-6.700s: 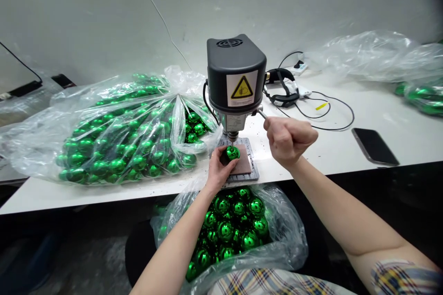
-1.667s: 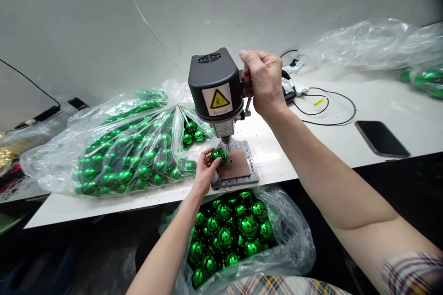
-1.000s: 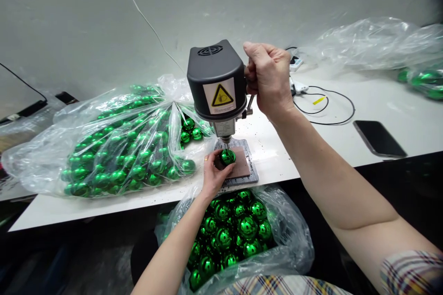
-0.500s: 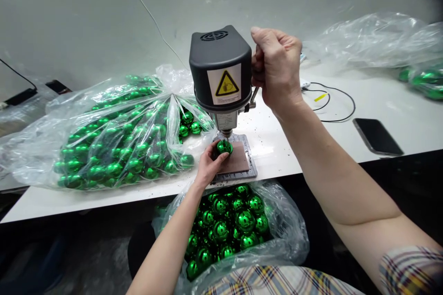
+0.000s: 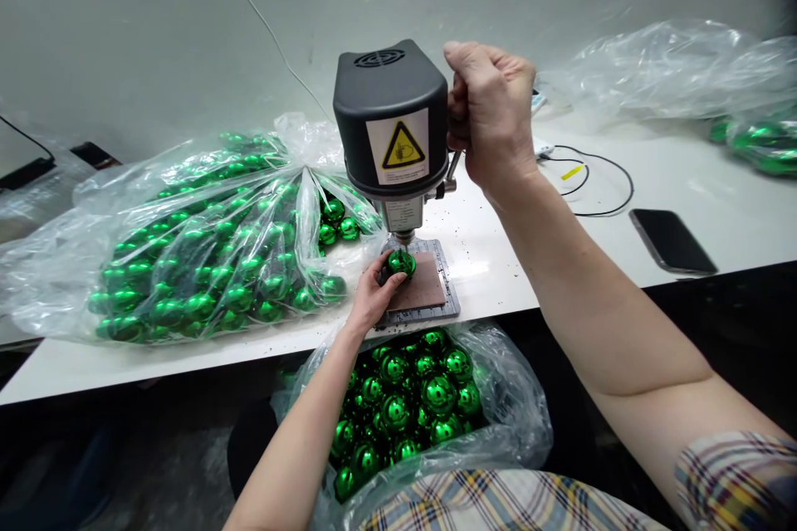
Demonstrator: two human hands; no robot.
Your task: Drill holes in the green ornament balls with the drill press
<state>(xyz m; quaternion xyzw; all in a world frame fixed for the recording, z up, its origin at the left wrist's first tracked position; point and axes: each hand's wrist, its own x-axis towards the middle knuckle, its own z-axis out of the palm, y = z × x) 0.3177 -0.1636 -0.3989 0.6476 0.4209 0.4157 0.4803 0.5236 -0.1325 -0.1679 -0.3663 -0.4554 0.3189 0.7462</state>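
Observation:
A shiny green ball [image 5: 402, 263] is held between the thumb and fingers of my left hand [image 5: 374, 292], directly under the bit of a black drill press [image 5: 391, 120] with a yellow warning label. Beneath the ball lies a brownish pad [image 5: 427, 282] on the grey metal base [image 5: 443, 312]. My right hand [image 5: 493, 112] is closed around the press's lever at the right of the machine head; the grip itself is hidden by the fingers.
A large clear bag [image 5: 205, 249] of green balls lies on the white table [image 5: 491, 265] at the left. Below the table edge, an open bag [image 5: 514, 398] holds several more. At the right are a phone [image 5: 672, 241], a black cable [image 5: 630, 187] and more plastic bags [image 5: 660, 70].
The whole view has shifted slightly, with things appearing a little further left. Both hands keep their holds on the ball and the lever.

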